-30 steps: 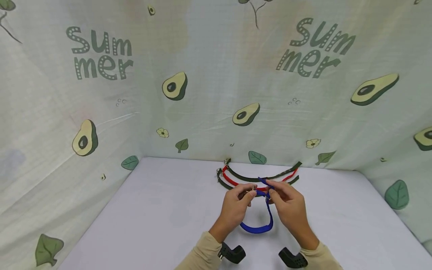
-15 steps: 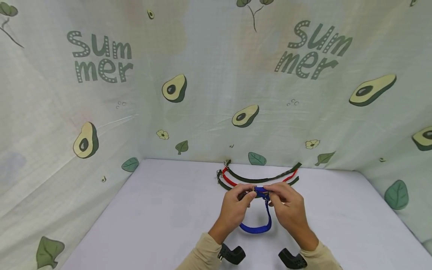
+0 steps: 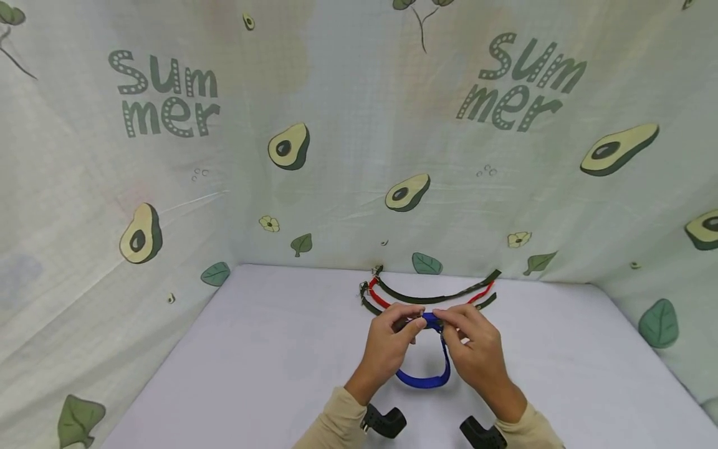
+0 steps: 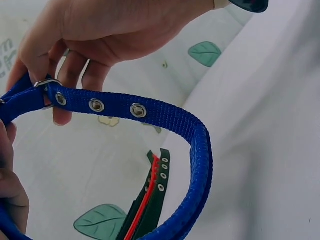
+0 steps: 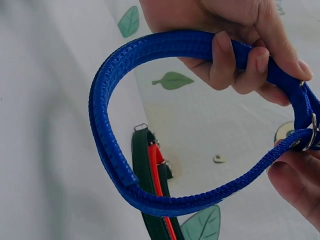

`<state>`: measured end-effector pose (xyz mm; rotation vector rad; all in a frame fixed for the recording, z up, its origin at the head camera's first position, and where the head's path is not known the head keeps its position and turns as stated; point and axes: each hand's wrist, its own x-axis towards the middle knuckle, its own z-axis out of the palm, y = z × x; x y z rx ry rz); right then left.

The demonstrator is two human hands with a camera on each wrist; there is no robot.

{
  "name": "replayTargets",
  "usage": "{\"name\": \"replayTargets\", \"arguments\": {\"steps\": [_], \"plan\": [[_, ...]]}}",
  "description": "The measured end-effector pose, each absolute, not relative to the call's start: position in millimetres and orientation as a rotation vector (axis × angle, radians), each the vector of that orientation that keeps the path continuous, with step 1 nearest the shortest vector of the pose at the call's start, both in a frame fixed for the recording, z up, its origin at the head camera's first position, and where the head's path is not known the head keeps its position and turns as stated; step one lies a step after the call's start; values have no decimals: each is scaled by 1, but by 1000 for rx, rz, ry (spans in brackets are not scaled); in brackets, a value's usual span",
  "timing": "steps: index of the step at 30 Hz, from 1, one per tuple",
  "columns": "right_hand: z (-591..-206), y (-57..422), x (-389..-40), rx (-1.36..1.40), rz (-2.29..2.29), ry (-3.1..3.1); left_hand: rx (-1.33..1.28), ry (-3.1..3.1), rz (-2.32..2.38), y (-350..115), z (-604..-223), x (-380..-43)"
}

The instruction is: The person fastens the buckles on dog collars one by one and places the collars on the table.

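Note:
A blue pet collar with metal eyelets hangs in a closed-looking loop beneath both hands. On its left, my left hand holds the strap between thumb and fingers; in the right wrist view that left hand has its fingers bent over the blue band. Opposite, my right hand pinches the strap beside a metal ring, as the left wrist view shows. The right wrist view has a metal buckle part close to the right hand's fingers. Fingers partly hide the buckle.
Behind the hands, a dark green collar, a red collar and another dark green collar lie curved on the white table. A printed cloth rises at the table's back and sides.
The blue strap end, which stuck up by my right fingers a second ago, now lies between the two hands. My right hand has shifted slightly left, nearer the left hand.

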<state>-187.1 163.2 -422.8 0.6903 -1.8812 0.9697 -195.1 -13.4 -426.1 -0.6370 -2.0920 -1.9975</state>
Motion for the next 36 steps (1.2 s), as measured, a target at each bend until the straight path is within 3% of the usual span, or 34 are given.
{"name": "replayTargets", "arguments": {"steps": [36], "plan": [[-432,150,-175,469,1309,-2080,-483,-2044,-2216,-17,-426,-195]]}}
